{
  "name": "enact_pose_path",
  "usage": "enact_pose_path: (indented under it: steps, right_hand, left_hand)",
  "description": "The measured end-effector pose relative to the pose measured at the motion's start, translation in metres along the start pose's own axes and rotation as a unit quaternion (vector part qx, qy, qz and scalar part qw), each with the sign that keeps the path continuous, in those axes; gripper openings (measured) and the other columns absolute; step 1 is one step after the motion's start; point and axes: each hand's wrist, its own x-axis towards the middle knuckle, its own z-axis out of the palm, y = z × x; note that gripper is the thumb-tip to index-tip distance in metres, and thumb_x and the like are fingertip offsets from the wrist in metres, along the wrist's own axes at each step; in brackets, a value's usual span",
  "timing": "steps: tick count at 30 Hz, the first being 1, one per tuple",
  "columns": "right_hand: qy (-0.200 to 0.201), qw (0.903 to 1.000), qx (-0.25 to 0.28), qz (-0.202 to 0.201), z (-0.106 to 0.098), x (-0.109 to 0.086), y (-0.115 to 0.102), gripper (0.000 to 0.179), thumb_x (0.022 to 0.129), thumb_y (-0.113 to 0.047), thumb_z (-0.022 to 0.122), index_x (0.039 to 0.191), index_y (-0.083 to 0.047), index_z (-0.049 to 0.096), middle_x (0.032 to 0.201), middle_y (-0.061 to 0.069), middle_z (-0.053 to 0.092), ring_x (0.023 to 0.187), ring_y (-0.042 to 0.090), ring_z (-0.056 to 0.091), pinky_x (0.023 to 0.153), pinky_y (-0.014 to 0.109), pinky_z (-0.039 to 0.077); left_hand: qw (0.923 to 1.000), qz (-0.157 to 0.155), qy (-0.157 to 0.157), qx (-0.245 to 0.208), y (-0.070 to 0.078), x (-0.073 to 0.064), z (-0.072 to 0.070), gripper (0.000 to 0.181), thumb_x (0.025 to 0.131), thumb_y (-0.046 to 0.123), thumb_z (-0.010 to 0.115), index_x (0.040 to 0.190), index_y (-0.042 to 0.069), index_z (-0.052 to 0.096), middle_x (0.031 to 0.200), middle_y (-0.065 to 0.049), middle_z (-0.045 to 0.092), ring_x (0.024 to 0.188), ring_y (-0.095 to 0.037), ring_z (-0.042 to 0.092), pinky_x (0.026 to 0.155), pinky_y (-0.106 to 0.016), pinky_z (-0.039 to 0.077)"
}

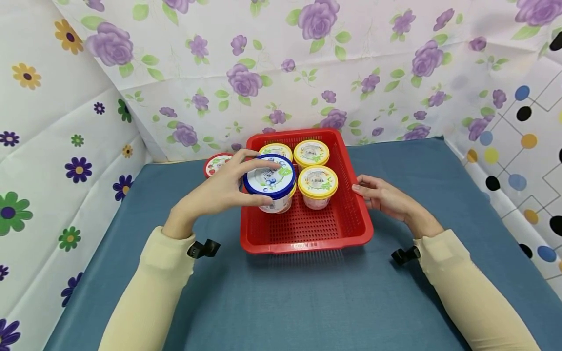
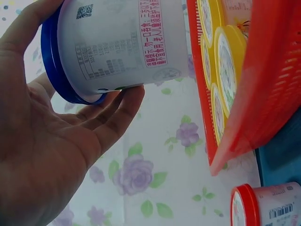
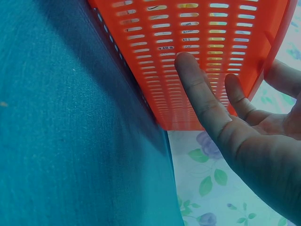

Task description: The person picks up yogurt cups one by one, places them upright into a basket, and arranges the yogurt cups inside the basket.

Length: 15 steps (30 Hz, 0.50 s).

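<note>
My left hand [image 1: 219, 187] grips a blue-lidded jelly cup [image 1: 270, 178] by its lid, thumb on the near side and fingers across the far side. In the left wrist view the printed white side of this cup [image 2: 122, 42] shows, apart from the basket. Below it is a red plastic basket [image 1: 303, 246] holding several yellow-lidded cups [image 1: 318, 181]; one is partly hidden by the blue-lidded cup. At the basket's right side, my right hand [image 1: 384, 197] holds the rim, its thumb over the edge and fingers [image 3: 193, 77] along the slotted outer wall.
A red-lidded cup [image 1: 216, 164] stands outside the basket at its back left, partly behind my left hand. The blue cloth [image 1: 298, 302] covers the table. Flowered sheeting [image 1: 246, 80] rises behind it, with patterned sheets at both sides.
</note>
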Motion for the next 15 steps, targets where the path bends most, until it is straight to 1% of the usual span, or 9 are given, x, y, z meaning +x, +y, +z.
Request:
enact_pose_path:
  steps: [5, 8, 11, 15]
  right_hand:
    - [-0.004, 1.0000, -0.001, 0.000, 0.001, -0.001, -0.002, 0.033, 0.110, -0.024, 0.051, 0.128, 0.004, 0.046, 0.116, 0.015, 0.062, 0.098, 0.026, 0.074, 0.089, 0.044, 0.061]
    - [-0.004, 1.0000, -0.003, 0.001, 0.001, -0.001, -0.002, 0.033, 0.111, -0.024, 0.051, 0.128, 0.004, 0.045, 0.116, 0.016, 0.062, 0.099, 0.026, 0.074, 0.090, 0.044, 0.061]
    - [-0.002, 1.0000, -0.005, 0.002, 0.001, -0.002, -0.002, 0.034, 0.111, -0.024, 0.051, 0.128, 0.005, 0.045, 0.116, 0.016, 0.061, 0.098, 0.026, 0.074, 0.090, 0.044, 0.061]
    - [-0.003, 1.0000, -0.006, 0.002, 0.002, -0.002, -0.003, 0.035, 0.110, -0.025, 0.052, 0.129, 0.005, 0.045, 0.116, 0.016, 0.062, 0.099, 0.026, 0.074, 0.090, 0.044, 0.061]
  left_hand:
    - [0.9995, 0.008, -0.028, 0.007, 0.008, 0.015, 0.005, 0.061, 0.085, 0.048, 0.084, 0.141, 0.043, 0.059, 0.143, 0.001, 0.040, 0.132, -0.018, 0.041, 0.097, -0.043, 0.055]
    - [0.9984, 0.027, -0.049, 0.008, 0.013, 0.026, 0.009, 0.059, 0.087, 0.046, 0.083, 0.141, 0.040, 0.060, 0.147, 0.001, 0.038, 0.134, -0.018, 0.039, 0.099, -0.043, 0.053]
    - [0.9971, 0.044, -0.062, 0.009, 0.018, 0.034, 0.013, 0.059, 0.087, 0.046, 0.083, 0.141, 0.039, 0.060, 0.149, 0.001, 0.036, 0.136, -0.016, 0.036, 0.099, -0.041, 0.053]
    - [0.9960, 0.041, -0.077, 0.017, 0.022, 0.043, 0.018, 0.062, 0.084, 0.050, 0.084, 0.141, 0.043, 0.060, 0.148, 0.002, 0.036, 0.135, -0.015, 0.037, 0.099, -0.040, 0.053]
